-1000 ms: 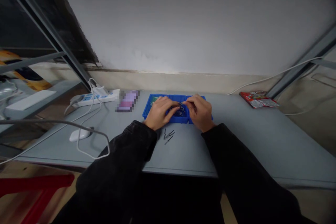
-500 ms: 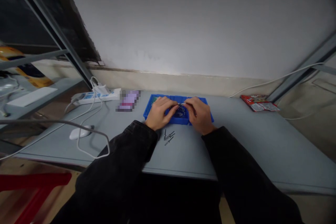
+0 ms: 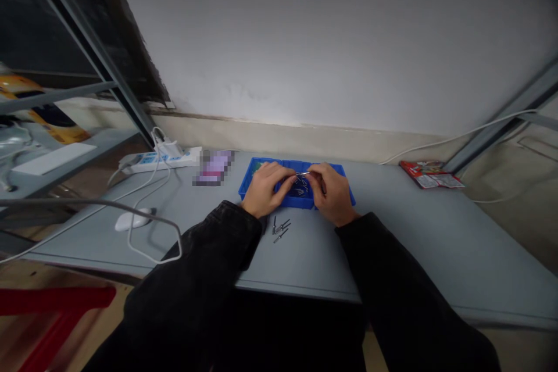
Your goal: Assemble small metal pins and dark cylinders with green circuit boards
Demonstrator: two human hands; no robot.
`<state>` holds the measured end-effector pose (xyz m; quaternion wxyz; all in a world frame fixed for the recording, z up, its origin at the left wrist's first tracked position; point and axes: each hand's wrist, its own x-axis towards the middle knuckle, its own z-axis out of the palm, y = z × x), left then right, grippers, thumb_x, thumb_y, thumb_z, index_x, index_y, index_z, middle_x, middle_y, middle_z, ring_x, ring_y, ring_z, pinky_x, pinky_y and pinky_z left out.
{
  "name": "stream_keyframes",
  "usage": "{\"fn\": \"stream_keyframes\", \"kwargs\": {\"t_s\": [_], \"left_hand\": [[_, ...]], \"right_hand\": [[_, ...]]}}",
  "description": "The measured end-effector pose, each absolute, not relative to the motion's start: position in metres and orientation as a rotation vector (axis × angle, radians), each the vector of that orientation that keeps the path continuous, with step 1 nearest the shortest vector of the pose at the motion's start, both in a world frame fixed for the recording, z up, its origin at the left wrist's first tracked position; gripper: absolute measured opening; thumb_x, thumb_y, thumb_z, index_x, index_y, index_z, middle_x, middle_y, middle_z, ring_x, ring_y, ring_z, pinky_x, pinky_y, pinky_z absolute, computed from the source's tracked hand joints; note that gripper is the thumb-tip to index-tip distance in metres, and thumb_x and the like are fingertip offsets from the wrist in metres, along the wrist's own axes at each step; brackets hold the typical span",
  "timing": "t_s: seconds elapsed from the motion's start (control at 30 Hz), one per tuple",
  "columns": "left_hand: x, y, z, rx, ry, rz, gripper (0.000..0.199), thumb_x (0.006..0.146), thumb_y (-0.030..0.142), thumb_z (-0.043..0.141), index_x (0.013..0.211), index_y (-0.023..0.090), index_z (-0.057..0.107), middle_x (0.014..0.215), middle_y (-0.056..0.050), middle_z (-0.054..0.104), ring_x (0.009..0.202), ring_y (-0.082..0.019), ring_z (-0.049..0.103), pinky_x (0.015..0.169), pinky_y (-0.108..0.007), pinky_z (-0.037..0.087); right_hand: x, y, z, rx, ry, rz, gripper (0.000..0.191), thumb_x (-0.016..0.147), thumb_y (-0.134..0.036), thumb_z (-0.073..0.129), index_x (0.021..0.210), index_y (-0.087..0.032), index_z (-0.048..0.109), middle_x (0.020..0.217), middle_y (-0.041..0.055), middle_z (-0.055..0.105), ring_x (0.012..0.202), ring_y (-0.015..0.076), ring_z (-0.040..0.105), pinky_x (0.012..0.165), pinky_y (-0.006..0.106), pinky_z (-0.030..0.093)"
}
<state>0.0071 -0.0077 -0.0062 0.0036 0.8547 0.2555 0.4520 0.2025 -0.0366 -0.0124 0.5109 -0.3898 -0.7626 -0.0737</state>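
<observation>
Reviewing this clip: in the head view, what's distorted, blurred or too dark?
In the head view, wide-angle distortion bows the table edge; the metal pieces in the tray are too small and soft to make out; a mosaic patch blurs whatever lies left of the tray; the sleeves are dark, with little detail.

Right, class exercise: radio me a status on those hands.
Left hand, right hand pinching small metal pin over blue plastic tray. Dark metal pins loose on grey table. Nothing blocking.
</observation>
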Motion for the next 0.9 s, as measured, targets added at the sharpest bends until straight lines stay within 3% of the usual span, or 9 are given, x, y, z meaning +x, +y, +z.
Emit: {"fn": "stream_keyframes", "kwargs": {"t_s": [0.3,0.5,0.9], "left_hand": [[0.0068,-0.0081,-0.0059,2.688,0.76,1.421,0.02,0.1,0.03,0.05,0.099,0.017,0.065,0.085,-0.004,0.067,0.08,-0.017,0.057,0.078,-0.033,0.042],[0.0071,-0.008,-0.0052,2.682,0.775,1.439,0.018,0.099,0.028,0.052,0.098,0.017,0.065,0.083,-0.003,0.066,0.077,-0.017,0.056,0.075,-0.032,0.041],[0.0065,-0.0081,-0.0048,2.691,0.783,1.434,0.019,0.1,0.03,0.051,0.097,0.018,0.065,0.086,-0.004,0.068,0.08,-0.017,0.057,0.077,-0.034,0.042]], "right_hand": [[0.2031,-0.0342,-0.0119,-0.902,-1.888,-0.184,0.021,0.102,-0.025,0.045,0.089,-0.021,0.06,0.083,0.0034,0.064,0.079,0.0157,0.062,0.072,0.028,0.048],[0.2037,-0.034,-0.0132,-0.924,-1.88,-0.156,0.012,0.101,-0.026,0.049,0.104,-0.02,0.06,0.088,0.0034,0.065,0.079,0.0155,0.062,0.072,0.028,0.049],[0.2078,-0.0319,-0.0104,-0.895,-1.879,-0.196,0.018,0.101,-0.022,0.046,0.091,-0.021,0.061,0.087,0.003,0.064,0.081,0.0145,0.062,0.072,0.027,0.048]]}}
